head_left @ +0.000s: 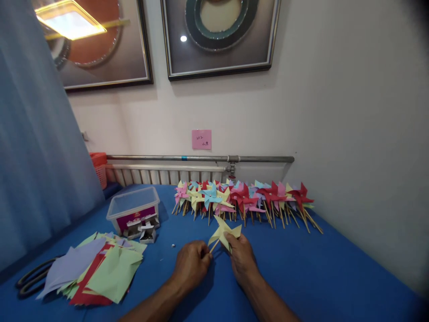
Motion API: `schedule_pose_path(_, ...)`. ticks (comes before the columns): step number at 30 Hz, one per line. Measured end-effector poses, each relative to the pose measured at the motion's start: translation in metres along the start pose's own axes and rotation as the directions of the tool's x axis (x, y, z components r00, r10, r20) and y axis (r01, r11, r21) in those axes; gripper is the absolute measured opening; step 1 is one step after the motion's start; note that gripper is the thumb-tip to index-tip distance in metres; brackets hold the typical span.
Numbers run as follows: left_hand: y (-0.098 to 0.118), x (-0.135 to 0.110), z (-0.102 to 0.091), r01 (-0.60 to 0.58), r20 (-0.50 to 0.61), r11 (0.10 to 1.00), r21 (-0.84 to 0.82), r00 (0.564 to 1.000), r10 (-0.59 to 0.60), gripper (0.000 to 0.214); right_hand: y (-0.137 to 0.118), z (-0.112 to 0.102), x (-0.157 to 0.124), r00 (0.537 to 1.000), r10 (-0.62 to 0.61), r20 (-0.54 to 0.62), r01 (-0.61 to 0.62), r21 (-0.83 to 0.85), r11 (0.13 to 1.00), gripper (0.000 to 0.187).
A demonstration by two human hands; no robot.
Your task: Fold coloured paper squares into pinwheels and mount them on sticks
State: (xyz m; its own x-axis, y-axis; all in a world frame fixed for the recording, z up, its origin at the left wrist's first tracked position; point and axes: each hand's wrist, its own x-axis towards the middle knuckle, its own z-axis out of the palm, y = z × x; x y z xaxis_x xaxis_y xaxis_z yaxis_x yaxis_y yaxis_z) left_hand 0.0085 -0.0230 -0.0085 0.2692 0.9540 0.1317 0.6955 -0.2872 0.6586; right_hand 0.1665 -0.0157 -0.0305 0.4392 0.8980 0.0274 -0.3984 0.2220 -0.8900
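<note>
Blue table (291, 273) bears a row of pinwheels (241, 196). In front of this row is the pale pinwheel (220, 232): the left hand (192, 264) pinches its stick (214, 246), the right hand (243, 257) its paper (236, 231). If this hand presses too strongly, the paper may crease.

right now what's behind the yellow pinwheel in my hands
A blue surface shows around the yellow pinwheel, with a row of colourful pinwheels farther back. Anything directly behind its blades or the right hand is covered and can't be seen.

Blue tabletop (284, 268): pinwheels (241, 197), loose paper sheets (114, 273), clear tub (134, 216), small boxes (148, 235)
</note>
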Motion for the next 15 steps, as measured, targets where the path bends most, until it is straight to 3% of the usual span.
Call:
schedule_pose_path(9, -0.0029, -0.0023, -0.0001, -0.046, -0.028, 0.985, 0.166, 0.998, 0.051, 0.013, 0.0019, -0.002, 0.0019, 0.999, 0.042, -0.024, -0.042, 0.015, 0.999, 0.038)
schedule_pose_path(15, -0.0074, 0.0037, -0.0031, -0.002, -0.066, 0.989, 0.149, 0.998, 0.012, 0.011, -0.0038, 0.0008, -0.0032, 0.998, 0.049, 0.032, -0.05, 0.009, 0.999, 0.035)
